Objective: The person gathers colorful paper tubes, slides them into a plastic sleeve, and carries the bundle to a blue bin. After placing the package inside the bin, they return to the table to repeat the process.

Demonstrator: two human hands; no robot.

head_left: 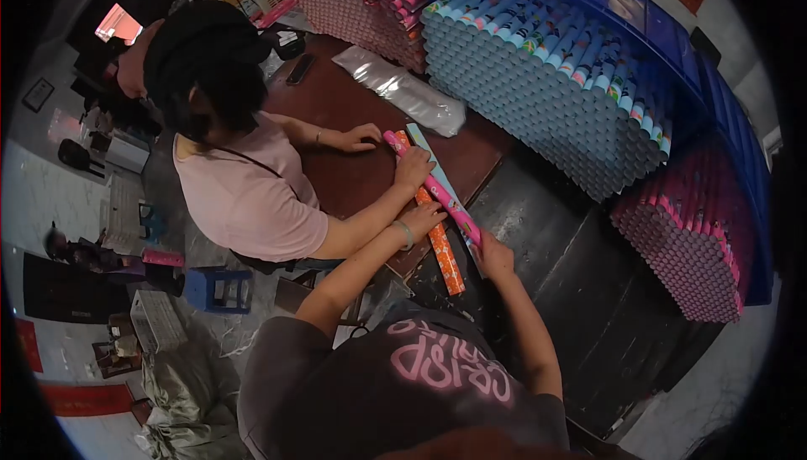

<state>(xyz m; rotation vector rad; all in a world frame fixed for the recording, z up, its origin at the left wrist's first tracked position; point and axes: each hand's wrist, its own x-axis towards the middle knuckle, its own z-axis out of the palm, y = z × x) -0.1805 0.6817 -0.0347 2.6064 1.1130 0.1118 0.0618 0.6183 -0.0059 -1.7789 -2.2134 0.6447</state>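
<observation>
My right hand [494,256] is closed round the near end of a pink patterned roll of wrapping paper [445,194]. My left hand [423,223] lies over an orange patterned roll [445,260], its fingers curled onto it. A light blue roll [437,172] lies along the far side of the pink one, partly covered. A co-worker in a pink shirt [252,199] sits at the left. One of the co-worker's hands [414,167] grips the pink roll further up, and the other [360,138] rests near its far end.
A brown table [336,178] carries a silvery plastic packet [403,88] and a phone [300,69]. Big stacks of blue rolls [538,90] and pink rolls [685,241] stand by a blue rack [714,124]. A blue stool [217,289] is on the floor at left.
</observation>
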